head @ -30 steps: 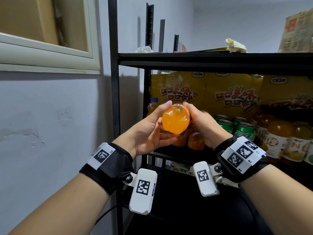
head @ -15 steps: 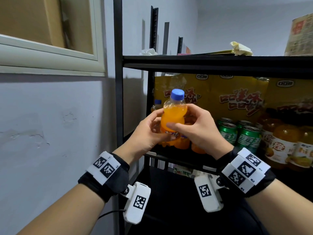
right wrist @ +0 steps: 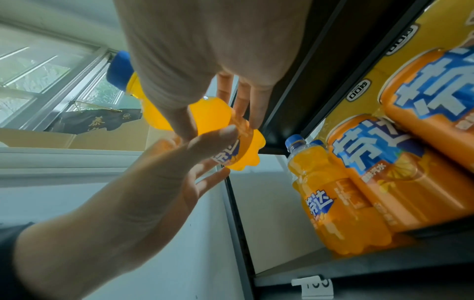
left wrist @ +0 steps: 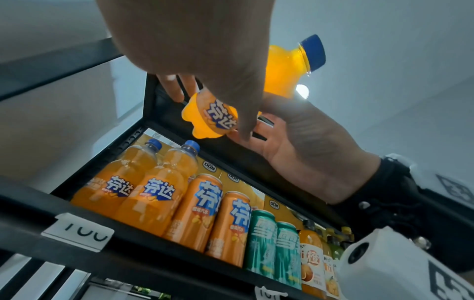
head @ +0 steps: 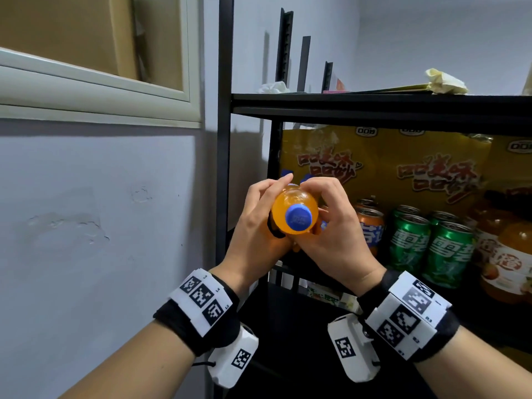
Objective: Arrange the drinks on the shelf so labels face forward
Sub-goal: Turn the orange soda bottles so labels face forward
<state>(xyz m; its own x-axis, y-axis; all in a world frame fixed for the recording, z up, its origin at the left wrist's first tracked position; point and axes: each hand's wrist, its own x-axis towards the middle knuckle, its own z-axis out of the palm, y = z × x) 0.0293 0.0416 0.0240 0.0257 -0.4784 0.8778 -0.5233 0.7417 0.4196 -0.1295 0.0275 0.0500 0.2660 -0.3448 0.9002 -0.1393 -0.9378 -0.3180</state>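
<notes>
Orange bottle (head: 293,214) is off the shelf (head: 374,103), in front of its left end, tipped cap toward the head camera. Left hand (head: 259,226) and right hand (head: 334,231) both curl round it. Risk: two-handed turning slips and it drops onto the cans (head: 408,240). Label hidden from the head camera; part of it shows on both wrist cameras.

Shelf: black metal shelf (head: 374,103).
On it, left to right: orange soda bottles (left wrist: 153,192), orange cans (left wrist: 205,209), green cans (head: 449,249), juice bottles (head: 512,263).
Behind: yellow bags (head: 374,168).
</notes>
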